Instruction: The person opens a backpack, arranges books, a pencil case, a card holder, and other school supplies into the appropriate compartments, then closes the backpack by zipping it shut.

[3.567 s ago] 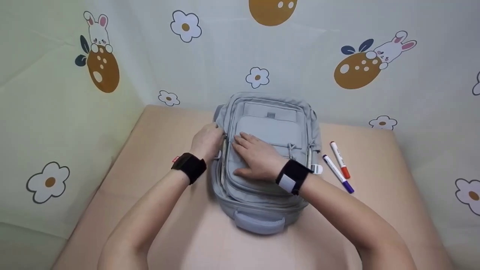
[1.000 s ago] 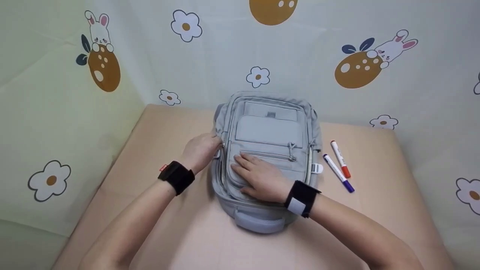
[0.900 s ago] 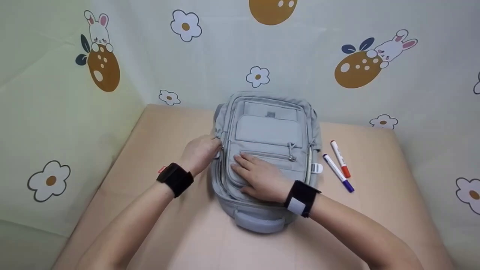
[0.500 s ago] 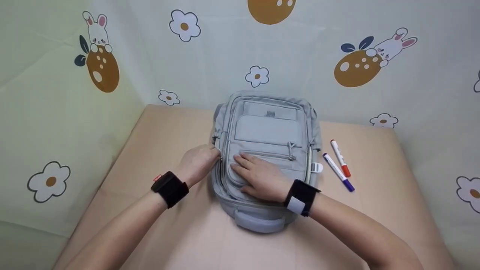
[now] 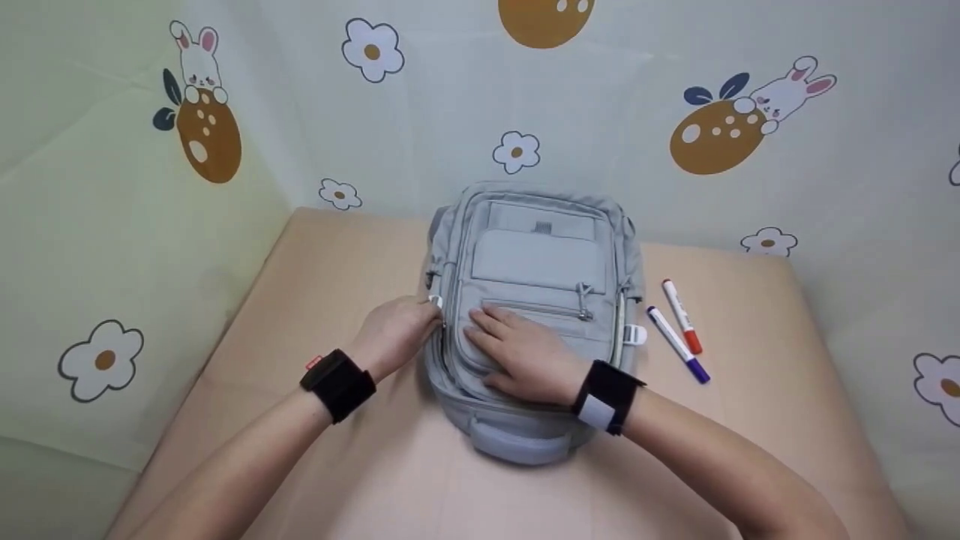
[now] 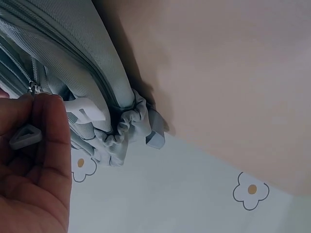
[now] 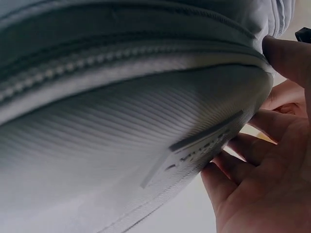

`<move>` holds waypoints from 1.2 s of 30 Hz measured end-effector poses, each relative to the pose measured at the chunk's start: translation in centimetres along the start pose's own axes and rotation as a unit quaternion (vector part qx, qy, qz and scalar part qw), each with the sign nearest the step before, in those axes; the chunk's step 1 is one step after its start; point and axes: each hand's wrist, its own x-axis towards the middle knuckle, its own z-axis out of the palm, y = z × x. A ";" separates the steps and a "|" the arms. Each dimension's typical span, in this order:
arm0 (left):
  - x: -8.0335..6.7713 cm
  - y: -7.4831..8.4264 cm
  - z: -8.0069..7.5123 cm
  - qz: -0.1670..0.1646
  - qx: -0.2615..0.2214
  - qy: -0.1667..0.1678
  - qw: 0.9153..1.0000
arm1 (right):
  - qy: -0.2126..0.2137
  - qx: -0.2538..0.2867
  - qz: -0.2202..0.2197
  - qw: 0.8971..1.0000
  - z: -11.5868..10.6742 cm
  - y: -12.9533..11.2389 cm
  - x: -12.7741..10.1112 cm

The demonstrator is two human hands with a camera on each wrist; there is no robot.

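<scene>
A grey backpack (image 5: 540, 259) lies on the table, its carry handle (image 5: 520, 441) toward me. At its left side, my left hand (image 5: 397, 330) pinches a zipper pull between thumb and fingers. In the left wrist view the zipper slider (image 6: 33, 87) shows just past the fingertips, and the grey loop end of the zipper pull (image 6: 25, 138) hangs in the palm. The zipper teeth part beyond the slider. My right hand (image 5: 521, 352) rests with extended fingers on the backpack's front panel. In the right wrist view those fingers (image 7: 243, 170) touch the fabric beside a logo patch (image 7: 194, 150).
Right of the backpack lie two markers, one with a red cap (image 5: 681, 316) and one with a purple cap (image 5: 678, 345). A white buckle (image 5: 634, 335) sticks out at the bag's right side. Patterned cloth walls (image 5: 442, 112) stand behind and beside the table (image 5: 315, 270).
My left hand has drawn the zipper pull along the bag's left side toward me. Compared with the oldest frame, my right hand has also slid nearer on the front panel, then stayed put.
</scene>
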 end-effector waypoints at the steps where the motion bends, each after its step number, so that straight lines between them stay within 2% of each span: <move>1: 0.0 0.0 0.0 0.001 0.000 0.002 1.000 | 0.002 0.000 -0.002 1.000 -0.1 0.0 -0.2; 10: -0.2 -0.2 0.2 -0.002 -0.023 0.007 1.000 | 0.055 -0.010 -0.033 0.998 -0.1 -0.2 -3.4; 17: -0.4 -0.3 0.2 -0.011 -0.035 0.008 0.999 | 0.062 -0.025 -0.014 0.998 1.0 0.4 -5.7; 27: -0.6 -0.1 0.0 -0.014 -0.040 0.005 0.999 | 0.078 -0.020 -0.006 0.997 1.9 0.8 -5.9; 32: -1.1 0.3 -0.2 -0.018 -0.045 0.000 0.999 | 0.093 -0.037 0.000 0.995 2.1 1.0 -5.7; 36: -1.6 0.6 -0.3 -0.007 -0.042 -0.007 0.999 | 0.102 -0.053 -0.001 0.993 2.3 1.2 -5.6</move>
